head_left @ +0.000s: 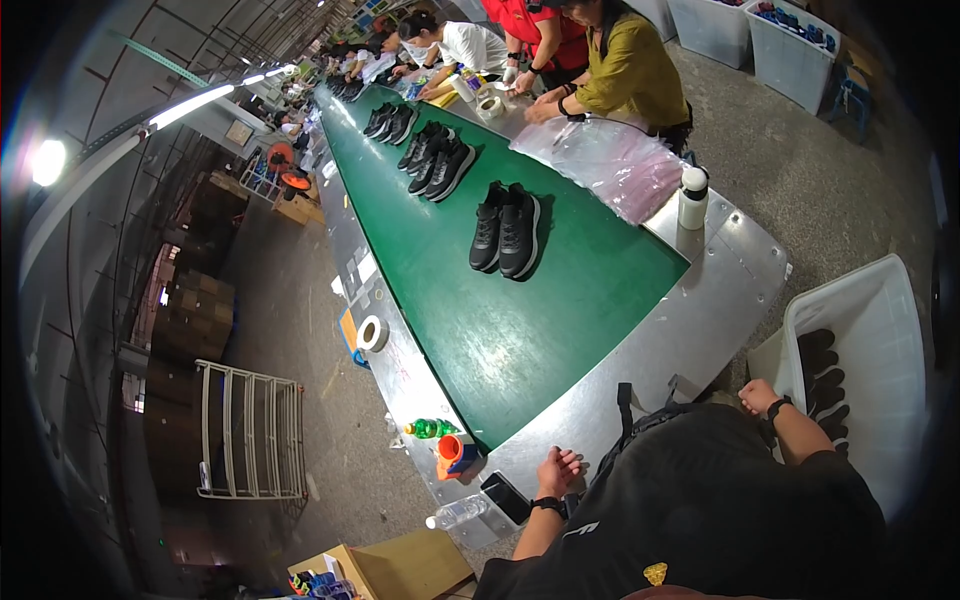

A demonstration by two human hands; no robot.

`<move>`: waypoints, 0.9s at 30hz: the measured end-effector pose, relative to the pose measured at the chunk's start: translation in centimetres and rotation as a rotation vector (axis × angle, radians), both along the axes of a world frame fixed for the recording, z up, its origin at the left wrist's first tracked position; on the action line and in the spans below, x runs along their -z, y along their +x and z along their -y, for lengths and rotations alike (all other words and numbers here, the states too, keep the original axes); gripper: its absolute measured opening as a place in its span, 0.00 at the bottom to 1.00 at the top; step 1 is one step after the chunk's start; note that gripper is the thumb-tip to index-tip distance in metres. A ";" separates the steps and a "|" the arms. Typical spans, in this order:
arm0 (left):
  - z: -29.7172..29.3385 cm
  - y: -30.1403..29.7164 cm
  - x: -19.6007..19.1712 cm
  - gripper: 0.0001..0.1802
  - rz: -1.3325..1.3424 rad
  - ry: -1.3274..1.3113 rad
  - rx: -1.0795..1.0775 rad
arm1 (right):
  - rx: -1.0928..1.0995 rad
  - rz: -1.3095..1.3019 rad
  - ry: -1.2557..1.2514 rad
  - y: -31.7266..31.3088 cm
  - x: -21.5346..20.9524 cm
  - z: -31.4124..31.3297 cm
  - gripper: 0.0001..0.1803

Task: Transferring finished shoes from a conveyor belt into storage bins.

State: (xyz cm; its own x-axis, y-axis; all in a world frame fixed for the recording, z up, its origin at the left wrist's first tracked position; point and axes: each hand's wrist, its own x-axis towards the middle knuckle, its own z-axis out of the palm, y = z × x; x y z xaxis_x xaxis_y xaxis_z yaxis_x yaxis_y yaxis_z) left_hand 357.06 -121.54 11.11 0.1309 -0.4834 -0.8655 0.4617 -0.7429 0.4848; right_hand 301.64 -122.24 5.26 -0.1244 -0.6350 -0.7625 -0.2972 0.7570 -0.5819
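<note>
- Nearby, left hand [556, 470] resting on metal bench [690, 320] edge, fingers loosely curled, grasping nothing, just right of dark phone [505, 496].
- Right hand [758, 397] clenched, empty, beside white bin [880, 350] of black soles [822, 375].
- Farther off, black shoe pair [506, 230] on green belt [520, 320].

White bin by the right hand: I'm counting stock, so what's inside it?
The white bin holds a stack of black shoe soles along its near wall, beside the right hand. How deep the stack goes is hidden, since the soles cover one another.
</note>
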 end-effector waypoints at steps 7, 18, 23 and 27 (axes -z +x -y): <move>0.0 0.3 0.4 0.23 -0.009 -0.011 0.019 | -0.022 0.008 0.020 -0.1 0.6 -0.1 0.10; -0.1 0.6 1.1 0.24 -0.012 0.009 0.021 | -0.003 -0.013 0.042 -0.6 0.4 0.6 0.11; -0.1 0.7 1.3 0.24 -0.011 0.011 0.021 | -0.014 -0.020 0.042 -0.8 0.1 1.3 0.11; -0.3 0.8 1.4 0.24 -0.029 0.001 0.012 | -0.028 -0.019 0.038 -0.6 -0.8 1.6 0.11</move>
